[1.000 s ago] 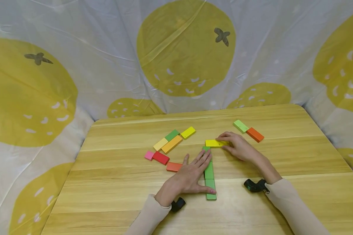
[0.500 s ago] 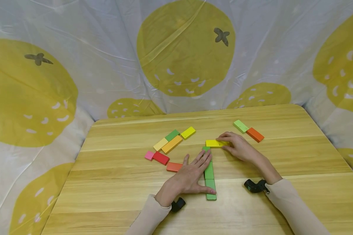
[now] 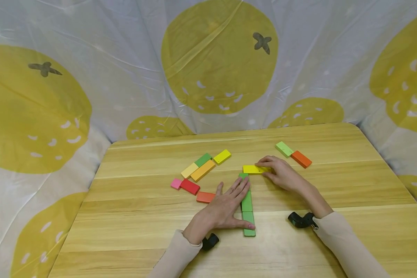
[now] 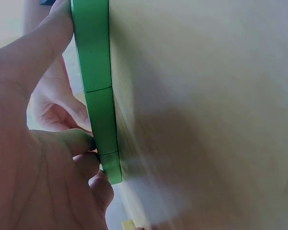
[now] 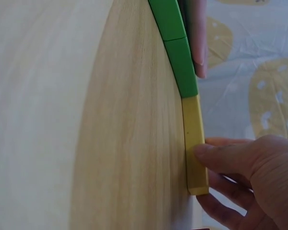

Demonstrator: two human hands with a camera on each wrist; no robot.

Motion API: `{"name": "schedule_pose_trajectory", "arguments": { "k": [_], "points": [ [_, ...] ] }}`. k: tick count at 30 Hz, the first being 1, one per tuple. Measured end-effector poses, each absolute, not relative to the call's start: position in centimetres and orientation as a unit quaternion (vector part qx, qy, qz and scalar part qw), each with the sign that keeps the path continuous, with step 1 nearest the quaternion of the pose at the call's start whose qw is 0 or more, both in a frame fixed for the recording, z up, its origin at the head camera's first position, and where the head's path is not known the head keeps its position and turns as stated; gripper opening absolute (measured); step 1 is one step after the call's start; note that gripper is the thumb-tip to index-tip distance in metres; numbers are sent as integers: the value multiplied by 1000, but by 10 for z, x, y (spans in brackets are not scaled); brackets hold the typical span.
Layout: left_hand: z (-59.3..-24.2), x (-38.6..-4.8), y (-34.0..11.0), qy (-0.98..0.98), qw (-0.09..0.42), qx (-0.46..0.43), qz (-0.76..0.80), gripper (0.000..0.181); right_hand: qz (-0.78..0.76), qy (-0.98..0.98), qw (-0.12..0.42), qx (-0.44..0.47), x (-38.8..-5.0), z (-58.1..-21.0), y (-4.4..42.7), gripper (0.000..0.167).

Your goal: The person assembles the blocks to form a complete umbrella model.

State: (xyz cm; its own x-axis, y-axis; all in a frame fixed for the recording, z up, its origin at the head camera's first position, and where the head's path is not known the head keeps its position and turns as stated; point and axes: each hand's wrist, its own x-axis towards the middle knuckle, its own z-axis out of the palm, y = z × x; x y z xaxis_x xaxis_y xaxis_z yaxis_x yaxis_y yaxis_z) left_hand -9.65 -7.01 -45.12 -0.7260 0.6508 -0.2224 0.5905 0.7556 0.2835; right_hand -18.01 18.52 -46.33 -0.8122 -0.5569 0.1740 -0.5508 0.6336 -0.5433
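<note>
My right hand (image 3: 283, 173) pinches a flat yellow block (image 3: 251, 170) between thumb and fingers. The yellow block lies crosswise at the far end of a row of green blocks (image 3: 247, 202), touching it in the right wrist view. My left hand (image 3: 226, 208) lies spread over the left side of that row. Its fingertips rest on the far part and its thumb (image 3: 248, 226) on the nearest green block. From the left wrist view, the green row (image 4: 103, 120) stands on the wooden table, end to end. Part of the far green block is hidden under the fingers.
Left of the row lie a coral block (image 3: 205, 197), a red block (image 3: 190, 187), a pink one (image 3: 176, 183), an orange one (image 3: 203, 170), and several others including a yellow block (image 3: 222, 156). Light green (image 3: 284, 149) and orange-red (image 3: 301, 159) blocks lie at the back right.
</note>
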Motion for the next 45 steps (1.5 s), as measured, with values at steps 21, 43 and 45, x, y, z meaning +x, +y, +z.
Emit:
{"name": "schedule_pose_trajectory", "arguments": {
  "k": [21,43,45],
  "points": [
    [-432,-121,-105,956,-35,257,138,62,-255,897,76,-354,-137,-452,168,84],
    [-441,-144,-139,983,-75,122,116,35,-212,898,65,-379,-122,-462,160,89],
    [-441,-144,-139,982,-69,126,126,38,-209,899,64,-379,-122,-462,161,88]
  ]
}}
